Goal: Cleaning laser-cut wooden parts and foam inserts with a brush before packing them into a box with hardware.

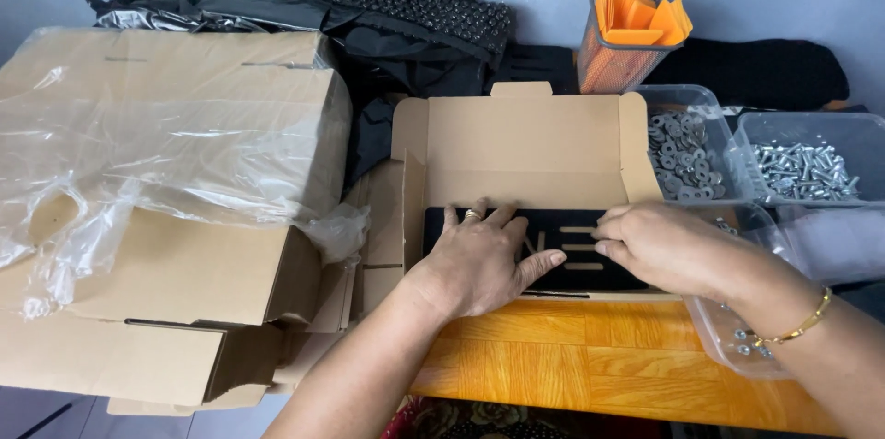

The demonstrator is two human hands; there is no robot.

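A small open cardboard box [525, 139] lies on the wooden table [572, 365], lid flap up at the back. Inside it lies a flat black slotted plate [572, 255]. My left hand [479, 259], with a ring on one finger, rests flat on the left part of the plate, fingers spread. My right hand [659, 245], a gold bangle on its wrist, touches the plate's right part with its fingertips on the slots. Neither hand grips anything.
Large cardboard boxes [166, 218] under clear plastic film fill the left. Black plastic bags and studded black mats [396, 1] lie at the back. An orange mesh holder [627, 42] stands behind. Clear tubs hold washers [682, 158] and bolts [802, 172] at right.
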